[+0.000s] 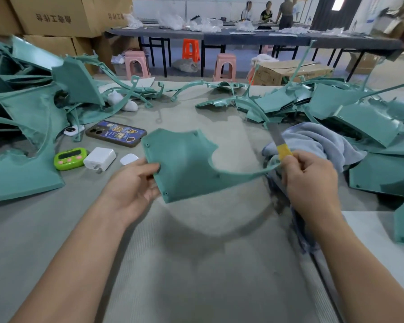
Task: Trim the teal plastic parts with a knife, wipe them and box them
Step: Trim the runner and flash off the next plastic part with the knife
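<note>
My left hand (135,180) pinches the flat, notched teal part (184,159); my right hand (310,180) grips the knife (278,138). I can't quite tell what the cardboard box (289,72) holds.

Only two arms of the person are in view. The left forearm (75,252), filling the lower left of the frame, is bare along its whole visible length, and the left hand (133,183) at its end is bare too. The right forearm (350,264), in the lower right, is equally bare as far as shown, ending in a bare right hand (313,180)
</note>
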Demonstrator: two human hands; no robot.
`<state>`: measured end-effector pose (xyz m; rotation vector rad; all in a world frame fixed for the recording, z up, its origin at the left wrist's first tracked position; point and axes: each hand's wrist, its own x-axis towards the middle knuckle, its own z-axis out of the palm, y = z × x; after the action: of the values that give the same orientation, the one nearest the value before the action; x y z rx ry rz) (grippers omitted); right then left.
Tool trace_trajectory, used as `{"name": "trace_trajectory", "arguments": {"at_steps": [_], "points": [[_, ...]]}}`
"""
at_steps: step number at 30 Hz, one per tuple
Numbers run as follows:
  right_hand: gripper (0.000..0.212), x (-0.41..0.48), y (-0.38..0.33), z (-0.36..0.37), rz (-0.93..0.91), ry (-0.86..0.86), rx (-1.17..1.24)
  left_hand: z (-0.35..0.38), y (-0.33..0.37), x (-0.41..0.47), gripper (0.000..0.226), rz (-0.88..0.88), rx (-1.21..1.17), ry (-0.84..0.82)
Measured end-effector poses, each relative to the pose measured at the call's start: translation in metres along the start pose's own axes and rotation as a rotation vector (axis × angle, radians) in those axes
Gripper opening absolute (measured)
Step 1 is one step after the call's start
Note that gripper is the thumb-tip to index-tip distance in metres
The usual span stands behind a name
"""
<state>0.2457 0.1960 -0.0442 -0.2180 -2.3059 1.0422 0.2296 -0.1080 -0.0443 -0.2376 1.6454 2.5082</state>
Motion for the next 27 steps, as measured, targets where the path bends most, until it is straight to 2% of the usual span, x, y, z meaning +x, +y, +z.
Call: {"name": "trace_trajectory", "arguments": {"at_steps": [4,8,12,15,22,25,27], "points": [[0.032,-0.003,0.0,0.002,0.027,-0.007,0.179,-0.001,-0.001,0.003,0.022,-0.091,-0.137,0.173],[0.036,-0.011,-0.002,0.009,0.017,-0.141,0.288,0.005,-0.006,0.006,0.018,-0.072,-0.244,0.293],[0.029,-0.018,-0.009,0.015,-0.039,-0.2,0.269,0.006,-0.006,0.008,0.021,-0.062,-0.367,0.338],[0.031,-0.028,-0.015,0.022,-0.039,-0.256,0.293,0.007,-0.008,0.008,0.018,-0.06,-0.297,0.339],[0.025,-0.043,-0.033,0.038,-0.122,-0.416,0.191,0.007,-0.013,0.013,0.014,-0.074,-0.223,0.337],[0.029,-0.042,-0.034,0.039,-0.135,-0.32,0.025,0.008,-0.012,0.012,0.015,-0.071,-0.234,0.294],[0.033,-0.035,-0.029,0.037,-0.037,-0.199,-0.133,0.006,-0.01,0.012,0.015,-0.06,-0.28,0.284]]}}
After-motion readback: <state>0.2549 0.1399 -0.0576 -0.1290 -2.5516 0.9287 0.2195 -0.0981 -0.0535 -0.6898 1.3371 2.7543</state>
